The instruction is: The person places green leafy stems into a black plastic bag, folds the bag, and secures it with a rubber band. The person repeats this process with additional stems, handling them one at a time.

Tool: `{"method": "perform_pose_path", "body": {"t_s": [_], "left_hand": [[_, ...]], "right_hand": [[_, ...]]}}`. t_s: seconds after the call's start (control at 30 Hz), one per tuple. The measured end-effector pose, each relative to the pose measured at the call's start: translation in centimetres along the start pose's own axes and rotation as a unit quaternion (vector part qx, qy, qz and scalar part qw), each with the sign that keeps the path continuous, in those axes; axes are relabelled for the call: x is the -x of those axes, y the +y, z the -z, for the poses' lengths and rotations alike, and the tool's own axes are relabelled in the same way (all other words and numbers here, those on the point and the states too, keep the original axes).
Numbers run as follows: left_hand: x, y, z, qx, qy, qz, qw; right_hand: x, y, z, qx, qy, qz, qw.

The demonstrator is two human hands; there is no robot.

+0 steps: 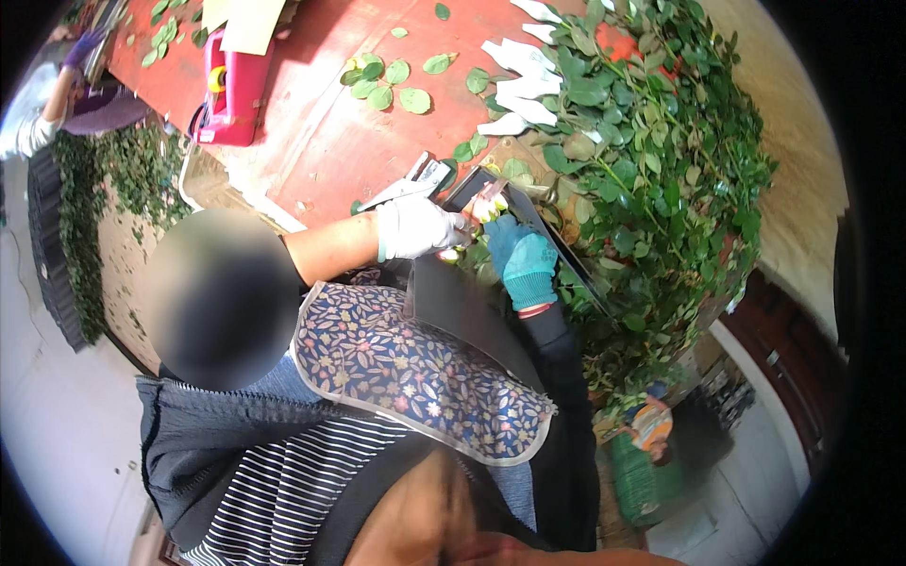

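My left hand point(421, 230), in a white glove, has its fingertips curled beside a cluster of pale pink and green rose heads point(487, 206). From the right, my right hand point(522, 256) in a teal-and-blue glove pinches the lower side of this cluster. Another pinkish bud point(447, 255) lies just under the left fingers, partly hidden. Around the hands stand dark flat panels; a long thin one point(563, 244) slants past my right hand, and a broad one point(460, 304) lies against the floral apron. A metal hand tool point(417, 180), perhaps a stapler, rests above my left hand.
Leafy rose stems point(637, 184) are heaped at the right, with white wraps point(527, 92) at their ends. A pink tape dispenser point(237, 99) and loose leaves point(380, 97) sit on the red table point(333, 156). Other people are at far left point(32, 120) and lower right point(651, 428).
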State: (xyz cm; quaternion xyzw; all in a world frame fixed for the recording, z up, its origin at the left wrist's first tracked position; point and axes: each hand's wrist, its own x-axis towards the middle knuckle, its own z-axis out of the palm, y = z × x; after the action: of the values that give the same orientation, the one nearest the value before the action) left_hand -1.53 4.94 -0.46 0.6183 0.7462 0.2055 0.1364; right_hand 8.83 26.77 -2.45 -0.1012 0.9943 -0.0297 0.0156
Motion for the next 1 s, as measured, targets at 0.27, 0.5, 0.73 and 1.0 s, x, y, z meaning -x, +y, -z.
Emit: {"method": "perform_pose_path", "body": {"t_s": [0.27,0.5,0.73,1.0], "left_hand": [[-0.4,-0.1,-1.0,0.118,-0.017,0.042,0.992],[-1.5,0.8,0.6,0.148,-0.070,0.170,0.972],[-4.2,0.0,0.8,0.110,-0.117,0.105,0.981],[-6.6,-1.3,-3.0,0.041,-0.065,0.082,0.994]], "right_hand": [[-0.5,-0.6,2.7,-0.108,-0.026,0.003,0.994],[0.6,-0.3,3.3,-0.163,-0.008,-0.081,0.983],[0.6,1.3,2.5,-0.227,-0.090,-0.158,0.957],[2.1,3.8,0.3,-0.346,-0.029,-0.142,0.927]]}}
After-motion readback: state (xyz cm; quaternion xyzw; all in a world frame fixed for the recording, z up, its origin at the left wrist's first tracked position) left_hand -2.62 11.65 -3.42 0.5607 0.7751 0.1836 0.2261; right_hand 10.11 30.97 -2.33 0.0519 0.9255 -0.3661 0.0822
